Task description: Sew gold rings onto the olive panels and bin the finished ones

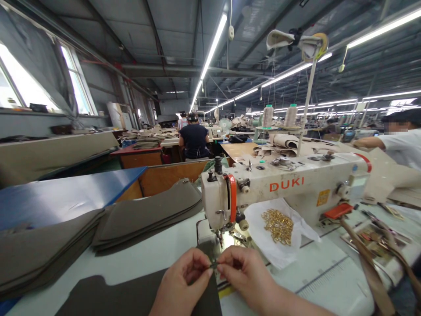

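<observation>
Just in front of the needle of a white sewing machine (286, 186), my left hand (187, 281) and my right hand (245, 274) meet fingertip to fingertip. Both pinch a small dark strip (213, 265) between them. Beneath my left hand lies a dark grey-green fabric panel (131, 294) on the pale table, its edge reaching toward the needle area. Gold metal rings (279, 226) are heaped on a white sheet (255, 215) beside the machine's needle end, beyond my right hand.
Two stacks of dark panels, one at the left (42, 250) and one nearer the machine (148, 215), lie on the table. A tray (378, 245) of small parts and brown straps (368, 272) sit at the right. People sit ahead and at the far right.
</observation>
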Demonstrator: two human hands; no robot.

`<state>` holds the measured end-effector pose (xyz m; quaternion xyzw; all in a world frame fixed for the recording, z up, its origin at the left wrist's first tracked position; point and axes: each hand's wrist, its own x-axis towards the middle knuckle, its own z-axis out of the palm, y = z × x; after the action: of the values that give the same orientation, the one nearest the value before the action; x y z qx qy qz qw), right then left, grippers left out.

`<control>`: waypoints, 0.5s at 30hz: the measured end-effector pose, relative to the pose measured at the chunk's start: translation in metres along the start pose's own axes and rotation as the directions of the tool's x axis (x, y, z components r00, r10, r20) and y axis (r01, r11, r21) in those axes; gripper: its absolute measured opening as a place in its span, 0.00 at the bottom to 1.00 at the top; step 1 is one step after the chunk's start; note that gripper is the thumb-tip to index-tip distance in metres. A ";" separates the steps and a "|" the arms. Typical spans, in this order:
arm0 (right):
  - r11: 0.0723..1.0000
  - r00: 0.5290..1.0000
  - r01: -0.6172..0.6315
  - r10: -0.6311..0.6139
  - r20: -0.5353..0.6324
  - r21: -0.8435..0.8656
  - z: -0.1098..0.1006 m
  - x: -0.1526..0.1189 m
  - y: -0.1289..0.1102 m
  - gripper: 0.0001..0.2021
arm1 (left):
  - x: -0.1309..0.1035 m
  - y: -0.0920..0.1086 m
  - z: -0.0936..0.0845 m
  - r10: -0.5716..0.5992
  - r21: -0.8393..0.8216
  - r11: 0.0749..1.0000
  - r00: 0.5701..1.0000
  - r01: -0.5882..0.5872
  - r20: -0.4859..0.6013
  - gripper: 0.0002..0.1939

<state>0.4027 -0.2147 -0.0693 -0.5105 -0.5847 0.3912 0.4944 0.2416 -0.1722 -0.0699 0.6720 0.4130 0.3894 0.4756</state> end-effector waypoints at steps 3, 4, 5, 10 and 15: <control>0.995 1.000 0.019 -0.018 0.008 -0.098 -0.001 0.000 0.001 0.04 | -0.001 0.004 -0.001 -0.007 0.035 0.999 0.999 0.005 0.043 0.04; 0.993 1.000 0.022 -0.020 0.016 -0.115 -0.001 -0.001 0.002 0.04 | 0.000 0.007 -0.003 -0.009 0.061 0.998 0.997 0.004 0.082 0.03; 0.994 1.000 0.019 -0.016 0.027 -0.109 -0.002 -0.001 0.002 0.05 | 0.001 0.010 -0.007 -0.009 0.099 0.995 0.992 -0.003 0.129 0.03; 0.975 0.977 -0.197 0.187 0.105 0.098 -0.009 0.000 0.004 0.07 | 0.008 0.012 -0.031 0.196 0.497 0.839 0.975 -0.222 0.106 0.11; 0.943 0.940 -0.318 0.300 0.164 0.101 -0.011 0.011 0.000 0.06 | -0.004 -0.024 -0.030 0.497 0.719 0.524 0.849 -0.457 0.177 0.17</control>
<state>0.4135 -0.2048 -0.0653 -0.5339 -0.5060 0.5365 0.4136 0.2083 -0.1620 -0.0864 0.8817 0.3458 0.3198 0.0268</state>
